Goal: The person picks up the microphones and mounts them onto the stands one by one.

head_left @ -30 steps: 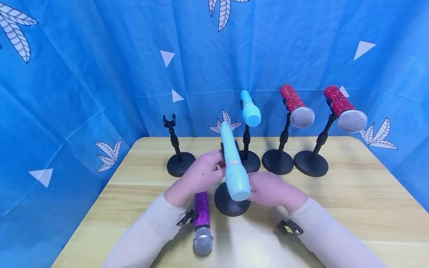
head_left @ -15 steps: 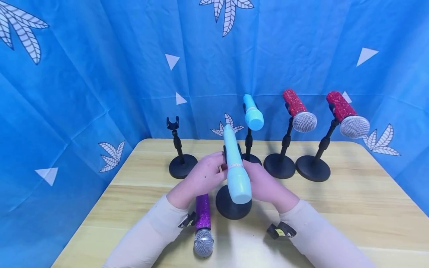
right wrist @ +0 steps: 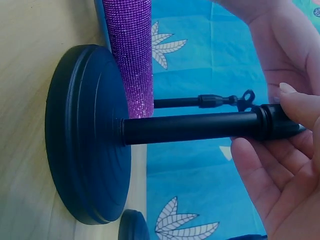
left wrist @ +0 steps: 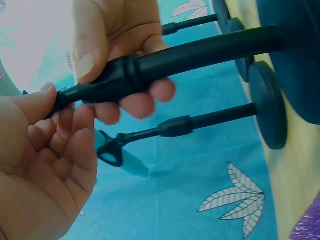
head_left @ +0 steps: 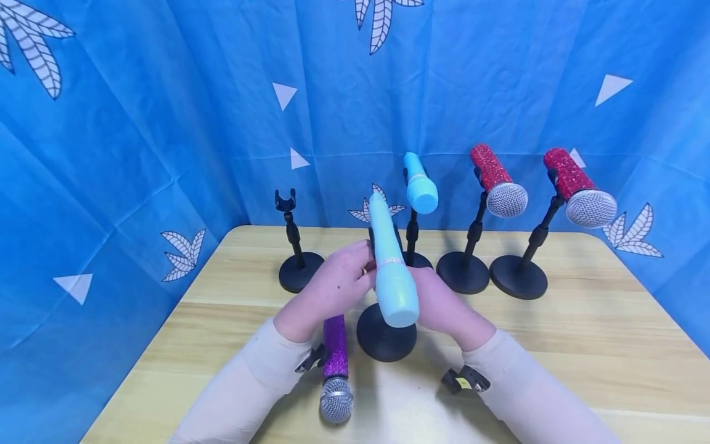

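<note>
In the head view a light-blue microphone [head_left: 395,283] sits in the clip of a black stand, whose round base [head_left: 386,340] rests on the table. My left hand [head_left: 345,277] pinches the thin upper rod, as the left wrist view shows. Lower on the same stand, my right hand [head_left: 444,302] grips the collar [right wrist: 272,122], thumb on one side and fingers on the other. The microphone hides part of both hands in the head view. A purple glittery microphone [head_left: 335,348] with a silver mesh head lies on the table beside my left wrist.
Behind stand a second blue microphone [head_left: 421,192] and two red glittery microphones [head_left: 490,172], [head_left: 574,185] on black stands. Another black stand [head_left: 294,240] with a bare clip is at the back left. A blue patterned cloth [head_left: 333,111] hangs behind the table [head_left: 588,357].
My right hand has moved left and up, from beside the blue microphone's head to the stand's collar. The held microphone now sits slightly higher. The purple microphone stays put.
</note>
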The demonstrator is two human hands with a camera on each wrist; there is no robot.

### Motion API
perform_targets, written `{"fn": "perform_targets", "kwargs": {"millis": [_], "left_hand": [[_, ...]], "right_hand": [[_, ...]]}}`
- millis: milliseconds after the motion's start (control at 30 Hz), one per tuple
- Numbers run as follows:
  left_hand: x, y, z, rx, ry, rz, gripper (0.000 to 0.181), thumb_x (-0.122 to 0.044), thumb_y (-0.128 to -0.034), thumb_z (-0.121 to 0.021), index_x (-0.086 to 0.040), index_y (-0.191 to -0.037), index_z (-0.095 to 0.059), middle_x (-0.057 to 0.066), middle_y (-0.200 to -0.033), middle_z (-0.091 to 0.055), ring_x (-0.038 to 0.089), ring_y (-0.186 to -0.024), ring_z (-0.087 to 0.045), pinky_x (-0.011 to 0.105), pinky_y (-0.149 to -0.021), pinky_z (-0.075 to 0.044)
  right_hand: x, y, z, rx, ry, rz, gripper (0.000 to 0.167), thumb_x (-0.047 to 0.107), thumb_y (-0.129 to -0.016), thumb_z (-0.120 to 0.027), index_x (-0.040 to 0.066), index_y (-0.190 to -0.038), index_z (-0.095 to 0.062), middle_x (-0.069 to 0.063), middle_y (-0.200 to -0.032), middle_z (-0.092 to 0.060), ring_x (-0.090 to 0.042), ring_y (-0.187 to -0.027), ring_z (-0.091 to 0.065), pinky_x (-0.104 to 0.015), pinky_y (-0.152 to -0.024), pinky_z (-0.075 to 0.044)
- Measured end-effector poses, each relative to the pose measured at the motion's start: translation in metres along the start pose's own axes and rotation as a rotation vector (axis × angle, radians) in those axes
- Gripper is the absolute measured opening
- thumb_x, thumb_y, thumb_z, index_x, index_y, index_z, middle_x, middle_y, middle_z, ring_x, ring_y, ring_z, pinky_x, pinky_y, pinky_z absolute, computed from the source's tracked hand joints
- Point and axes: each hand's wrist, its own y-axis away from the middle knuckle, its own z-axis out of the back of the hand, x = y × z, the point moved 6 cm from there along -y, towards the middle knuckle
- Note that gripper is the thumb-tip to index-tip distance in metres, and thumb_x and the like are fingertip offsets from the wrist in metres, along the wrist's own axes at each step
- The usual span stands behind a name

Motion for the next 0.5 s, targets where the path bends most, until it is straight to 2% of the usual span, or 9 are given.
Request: {"fn": "perform_targets", "kwargs": {"millis": [133,267,333,500], "left_hand": [[-0.003,-0.003,0.006,0.007,0.027,0.016,0.021,-0.013,-0.1007,-0.063,-0.015,-0.121,-0.066,-0.003,-0.111,-0.065,0.014,-0.099,-0.062,0.034,-0.084,-0.053],[-0.005,-0.005,0.011,0.004,0.046,0.023,0.025,-0.013,-0.1003,-0.064,-0.014,-0.125,-0.065,-0.001,-0.117,-0.066,0.016,-0.104,-0.061,0.038,-0.089,-0.053],[-0.006,-0.005,0.012,0.0,0.046,0.016,0.024,-0.013,-0.1004,-0.063,-0.013,-0.124,-0.066,0.0,-0.116,-0.066,0.016,-0.102,-0.061,0.038,-0.088,-0.053],[-0.008,-0.005,0.014,-0.018,0.03,0.001,0.023,-0.011,-0.1002,-0.063,-0.012,-0.123,-0.067,0.0,-0.113,-0.066,0.015,-0.098,-0.059,0.036,-0.085,-0.053]], "right_hand": [[-0.001,0.001,-0.003,0.009,-0.068,-0.009,0.018,0.013,-0.093,-0.075,0.015,-0.111,-0.071,0.008,-0.099,-0.072,-0.009,-0.088,-0.066,-0.032,-0.083,-0.053],[-0.004,0.002,-0.006,0.041,-0.154,-0.069,0.023,0.018,-0.094,-0.075,0.014,-0.116,-0.071,0.005,-0.104,-0.073,-0.011,-0.095,-0.067,-0.033,-0.089,-0.053],[-0.004,0.002,-0.006,0.038,-0.156,-0.081,0.023,0.019,-0.093,-0.075,0.015,-0.115,-0.071,0.005,-0.103,-0.073,-0.01,-0.095,-0.067,-0.033,-0.089,-0.053],[-0.001,0.0,-0.004,-0.014,-0.085,-0.032,0.02,0.015,-0.089,-0.079,0.019,-0.107,-0.071,0.011,-0.096,-0.071,-0.008,-0.089,-0.067,-0.032,-0.083,-0.055]]}}
